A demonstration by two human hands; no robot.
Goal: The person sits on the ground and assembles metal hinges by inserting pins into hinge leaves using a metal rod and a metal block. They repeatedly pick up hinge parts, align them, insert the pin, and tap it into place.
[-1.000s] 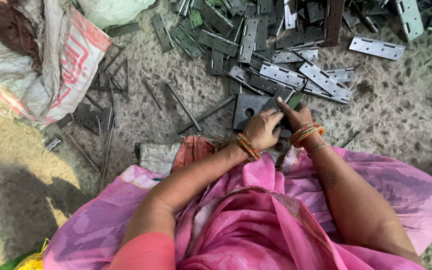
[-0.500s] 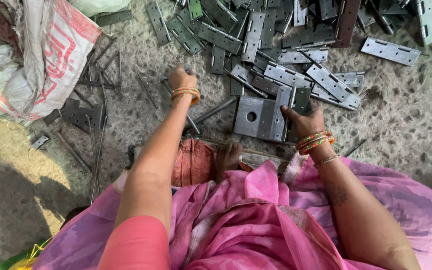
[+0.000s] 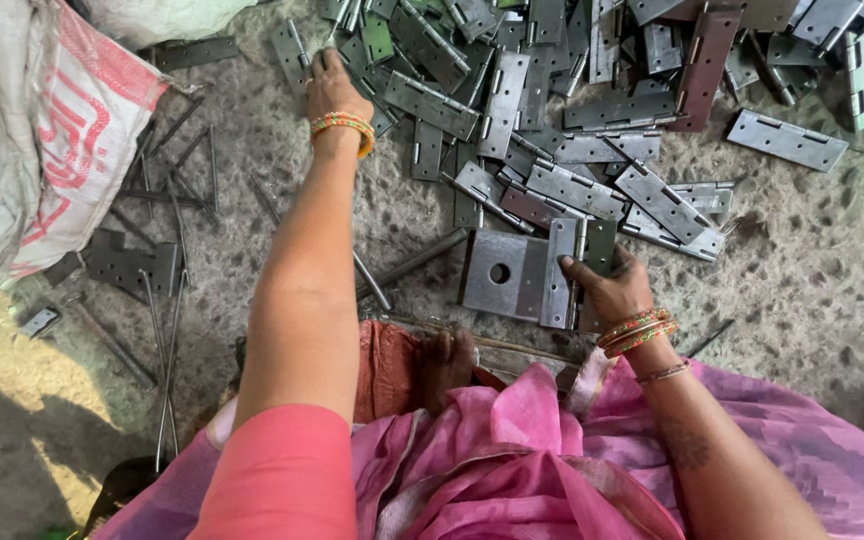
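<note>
I see the left hand [image 3: 332, 85] stretched out, fingers resting on a grey metal hinge [image 3: 292, 50] at the pile's edge, while the right hand [image 3: 607, 290] grasps the large grey hinge plate [image 3: 512, 275] lying on the concrete floor [image 3: 812, 260].

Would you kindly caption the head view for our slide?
Left hand reaches into a hinge pile; right hand steadies a hinge on a holed plate.
</note>
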